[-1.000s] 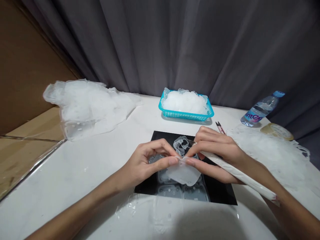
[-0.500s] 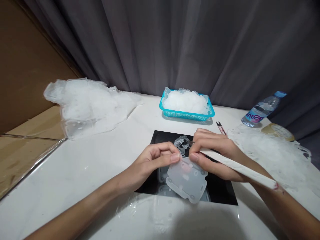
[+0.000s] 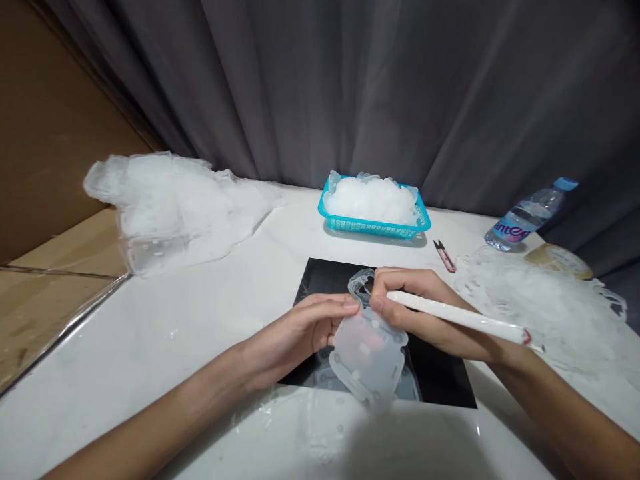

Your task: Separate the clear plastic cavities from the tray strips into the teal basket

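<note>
My left hand [image 3: 313, 320] pinches the top edge of a translucent plastic piece [image 3: 370, 357] with rounded, notched edges and small holes, tilted above a black mat [image 3: 443, 380]. In my right hand [image 3: 415, 300] is a slim tool with a white-wrapped handle [image 3: 460, 317], held like a pen, its tip hidden behind the fingers. The right fingertips are at the piece's upper edge, close to the left thumb. Thin clear plastic scraps [image 3: 359, 285] lie on the mat just beyond the hands. More translucent pieces [image 3: 325, 379] show beneath the held one.
A blue basket [image 3: 375, 228] heaped with translucent pieces stands at the back. Red-handled thread snips [image 3: 445, 257], a water bottle [image 3: 530, 217], a tape roll [image 3: 560, 260] and a pile of plastic scraps [image 3: 550, 320] are rightward. A large plastic heap [image 3: 190, 207] lies left, by cardboard [image 3: 60, 247].
My right hand has shifted slightly left and the tool's tip has gone out of sight. The held piece has turned a little, and my left fingers have straightened somewhat.
</note>
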A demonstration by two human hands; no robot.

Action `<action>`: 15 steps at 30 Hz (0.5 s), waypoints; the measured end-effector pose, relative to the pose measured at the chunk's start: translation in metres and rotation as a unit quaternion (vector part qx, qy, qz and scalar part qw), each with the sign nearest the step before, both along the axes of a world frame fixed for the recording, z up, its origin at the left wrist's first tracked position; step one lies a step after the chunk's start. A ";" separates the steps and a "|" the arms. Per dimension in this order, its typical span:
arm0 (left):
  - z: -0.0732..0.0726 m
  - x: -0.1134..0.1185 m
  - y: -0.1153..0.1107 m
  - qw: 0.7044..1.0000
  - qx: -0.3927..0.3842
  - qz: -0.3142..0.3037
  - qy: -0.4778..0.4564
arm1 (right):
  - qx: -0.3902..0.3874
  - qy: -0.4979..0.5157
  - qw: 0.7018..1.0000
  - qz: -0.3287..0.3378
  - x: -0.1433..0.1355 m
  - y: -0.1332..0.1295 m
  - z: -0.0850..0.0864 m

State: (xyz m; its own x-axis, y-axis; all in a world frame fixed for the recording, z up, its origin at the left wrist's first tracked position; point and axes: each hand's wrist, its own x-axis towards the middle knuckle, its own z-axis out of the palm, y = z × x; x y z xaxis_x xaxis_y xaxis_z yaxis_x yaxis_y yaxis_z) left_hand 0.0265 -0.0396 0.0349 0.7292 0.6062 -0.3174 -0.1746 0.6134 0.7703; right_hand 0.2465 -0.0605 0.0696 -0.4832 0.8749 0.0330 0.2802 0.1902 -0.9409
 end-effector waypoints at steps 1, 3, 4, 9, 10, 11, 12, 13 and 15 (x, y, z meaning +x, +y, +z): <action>0.000 0.000 0.000 1.000 0.003 -0.004 0.006 | -0.006 0.003 1.000 0.001 0.000 0.000 -0.001; -0.001 -0.001 0.001 1.000 0.010 -0.012 0.017 | -0.023 0.015 1.000 0.006 0.001 0.000 -0.003; -0.001 -0.001 0.001 1.000 0.015 -0.016 0.023 | -0.033 0.024 0.999 0.010 0.002 0.000 -0.004; -0.001 -0.001 0.001 0.999 0.023 -0.028 0.037 | -0.076 0.055 0.996 -0.002 0.001 0.000 -0.008; -0.001 -0.001 0.001 0.999 0.020 -0.027 0.034 | -0.081 0.056 0.995 -0.008 0.001 0.000 -0.009; 0.000 0.000 0.001 0.999 0.016 -0.024 0.028 | -0.083 0.057 0.995 -0.014 0.000 0.000 -0.010; 0.000 0.000 0.001 0.999 0.014 -0.020 0.020 | -0.083 0.056 0.995 -0.019 -0.001 0.001 -0.010; 0.001 0.000 0.001 1.000 0.014 -0.015 0.012 | -0.080 0.055 0.995 -0.024 -0.002 0.001 -0.011; 0.001 0.000 0.002 1.000 0.020 -0.013 0.002 | -0.071 0.052 0.996 -0.031 -0.003 0.002 -0.012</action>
